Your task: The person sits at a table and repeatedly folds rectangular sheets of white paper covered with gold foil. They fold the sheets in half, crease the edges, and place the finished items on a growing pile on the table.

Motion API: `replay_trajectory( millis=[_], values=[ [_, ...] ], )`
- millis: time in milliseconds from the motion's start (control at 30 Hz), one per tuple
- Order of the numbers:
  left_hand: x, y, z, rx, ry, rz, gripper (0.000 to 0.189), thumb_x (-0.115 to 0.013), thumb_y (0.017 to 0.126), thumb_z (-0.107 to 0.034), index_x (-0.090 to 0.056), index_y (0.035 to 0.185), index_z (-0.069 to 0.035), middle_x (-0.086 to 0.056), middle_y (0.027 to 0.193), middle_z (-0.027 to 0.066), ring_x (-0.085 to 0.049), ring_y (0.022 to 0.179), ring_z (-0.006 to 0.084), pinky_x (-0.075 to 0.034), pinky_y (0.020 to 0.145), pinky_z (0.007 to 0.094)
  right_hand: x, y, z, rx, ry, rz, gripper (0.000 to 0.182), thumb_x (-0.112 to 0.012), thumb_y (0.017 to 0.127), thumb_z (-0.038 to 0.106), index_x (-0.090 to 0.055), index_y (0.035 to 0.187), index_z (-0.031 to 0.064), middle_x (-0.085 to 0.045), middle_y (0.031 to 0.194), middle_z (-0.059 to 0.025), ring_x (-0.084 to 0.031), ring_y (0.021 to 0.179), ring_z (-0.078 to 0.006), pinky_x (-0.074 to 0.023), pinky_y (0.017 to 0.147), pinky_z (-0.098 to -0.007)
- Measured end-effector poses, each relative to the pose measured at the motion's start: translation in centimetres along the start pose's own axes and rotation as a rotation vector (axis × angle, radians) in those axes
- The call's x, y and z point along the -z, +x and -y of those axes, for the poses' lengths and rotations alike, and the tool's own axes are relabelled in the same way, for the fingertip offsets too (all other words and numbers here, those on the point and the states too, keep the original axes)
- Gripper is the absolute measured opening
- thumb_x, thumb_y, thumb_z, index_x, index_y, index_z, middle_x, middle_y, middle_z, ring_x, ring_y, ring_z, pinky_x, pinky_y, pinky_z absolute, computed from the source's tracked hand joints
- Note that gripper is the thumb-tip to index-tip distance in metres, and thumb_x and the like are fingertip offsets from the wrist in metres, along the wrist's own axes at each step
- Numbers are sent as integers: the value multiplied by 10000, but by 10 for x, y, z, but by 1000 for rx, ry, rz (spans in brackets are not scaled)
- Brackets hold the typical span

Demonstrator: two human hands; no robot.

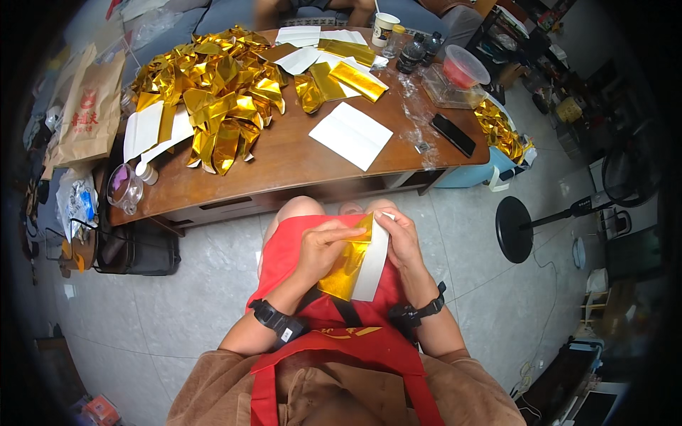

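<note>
Above my lap, a sheet of gold foil paper (341, 270) with a white side is held partly folded between both hands. My left hand (325, 242) grips its gold part, fingers lying across the upper edge. At the white strip's upper right, my right hand (398, 234) pinches the paper between thumb and fingers. Beneath it spreads a red apron (282, 250). On the wooden table before me lies a white sheet (351, 136). Flat folded gold pieces (358, 81) rest behind it, and a large heap of folded gold foil paper (224, 101) covers the table's left part.
A black phone (453, 134) lies near the right end of the wooden table (287, 175). Behind it are a plastic bowl (466, 66), dark bottles (411, 53) and a paper cup (384, 29). A blue bag (469, 169) holds more gold paper. A fan base (513, 229) stands right.
</note>
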State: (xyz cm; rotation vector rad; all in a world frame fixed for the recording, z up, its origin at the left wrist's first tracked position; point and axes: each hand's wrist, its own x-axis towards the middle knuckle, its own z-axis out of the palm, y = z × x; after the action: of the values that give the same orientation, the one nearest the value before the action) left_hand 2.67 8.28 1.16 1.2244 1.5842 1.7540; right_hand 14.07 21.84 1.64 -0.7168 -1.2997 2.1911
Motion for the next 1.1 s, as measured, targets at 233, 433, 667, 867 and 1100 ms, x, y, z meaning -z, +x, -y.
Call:
replay_trajectory(
  millis=[233, 433, 667, 867, 1100],
  values=[
    [3, -2, 5, 20, 49, -6, 303, -495, 705, 73, -690, 909, -37, -644, 794, 111, -615, 702, 202, -470, 630, 254, -3, -5, 0, -114, 110, -20, 125, -548, 863, 113, -592, 897, 1, -606, 874, -59, -577, 752, -102, -453, 653, -213],
    [4, -7, 10, 163, -141, -4, 268, -473, 749, 51, -694, 876, -30, -649, 784, 84, -618, 709, 157, -472, 628, 246, -3, -4, 4, -65, -76, 6, 53, -585, 822, 42, -601, 852, 1, -605, 891, -59, -570, 792, -98, -455, 708, -216],
    [23, -3, 7, 218, -426, 77, 457, -523, 848, -56, -424, 1289, 10, -566, 1102, 124, -543, 1036, 166, -436, 854, 276, 19, -1, -6, 324, -576, 21, 90, -625, 806, 59, -644, 876, 5, -629, 828, -45, -585, 784, -111, -468, 728, -235],
    [4, 8, 0, 314, -97, -6, 563, -617, 794, 16, -427, 1316, -76, -657, 745, 14, -531, 719, 15, -445, 675, 185, -16, -15, -5, 370, -670, 35, 117, -669, 775, 122, -644, 828, 21, -612, 748, -62, -590, 732, -118, -453, 675, -255],
    [0, 2, -5, 375, -108, 34, 473, -636, 792, -11, -507, 1245, -50, -655, 789, 26, -554, 724, 29, -450, 659, 172, -11, -19, 4, 349, -679, -73, 184, -636, 811, 185, -650, 835, 2, -614, 721, -99, -597, 677, -156, -450, 620, -274]
  ],
)
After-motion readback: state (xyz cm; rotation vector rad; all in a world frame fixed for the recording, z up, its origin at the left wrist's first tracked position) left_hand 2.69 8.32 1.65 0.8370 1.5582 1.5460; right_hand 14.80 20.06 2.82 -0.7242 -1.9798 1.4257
